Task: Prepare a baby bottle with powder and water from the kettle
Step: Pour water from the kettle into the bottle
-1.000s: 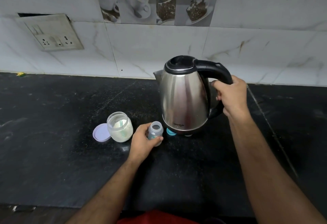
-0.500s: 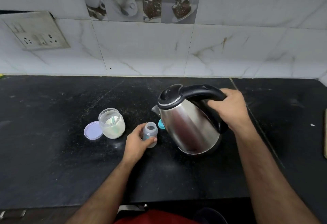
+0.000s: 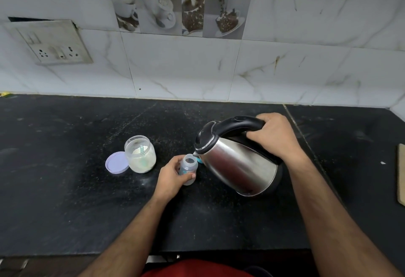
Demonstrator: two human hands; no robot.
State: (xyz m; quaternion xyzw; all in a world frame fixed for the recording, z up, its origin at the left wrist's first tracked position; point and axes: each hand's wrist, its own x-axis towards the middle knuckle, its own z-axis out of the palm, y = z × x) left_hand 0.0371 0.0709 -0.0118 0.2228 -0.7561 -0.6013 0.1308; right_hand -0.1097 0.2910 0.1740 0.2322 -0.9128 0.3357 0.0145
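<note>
On the wall at the far left sits a grey plastic socket plate (image 3: 49, 43) with little holes in it. Below it lies the black stone tabletop (image 3: 65, 189), which has pale dust on it.

A round, flat purple lid (image 3: 116, 162) lies on the tabletop. It touches the clear round jar of white powder (image 3: 141, 153) that stands just to its right. The jar is open at the top. A small pale scoop sits inside it, in the powder.

Next comes the left hand (image 3: 171, 178). Its fingers and thumb curl around the small clear baby bottle (image 3: 188, 168). The bottle stands upright on the tabletop and has no top on it. I cannot tell how much is inside it.

A small blue thing (image 3: 199, 160) peeks out just behind the bottle, and most of it is hidden.

To the right is the shiny silver metal kettle with a black lid and black handle (image 3: 237, 162). It is up off the tabletop and tipped to the left. Its little spout hangs right over the open mouth of the bottle. I cannot see any water coming out.

The right hand (image 3: 272, 135) grips the black handle from above, with the fingers wrapped tight around it.

At the far right edge, a flat tan board (image 3: 401, 173) lies on the tabletop, well away from the kettle.

Up on the wall are picture tiles of coffee cups (image 3: 179, 9).
</note>
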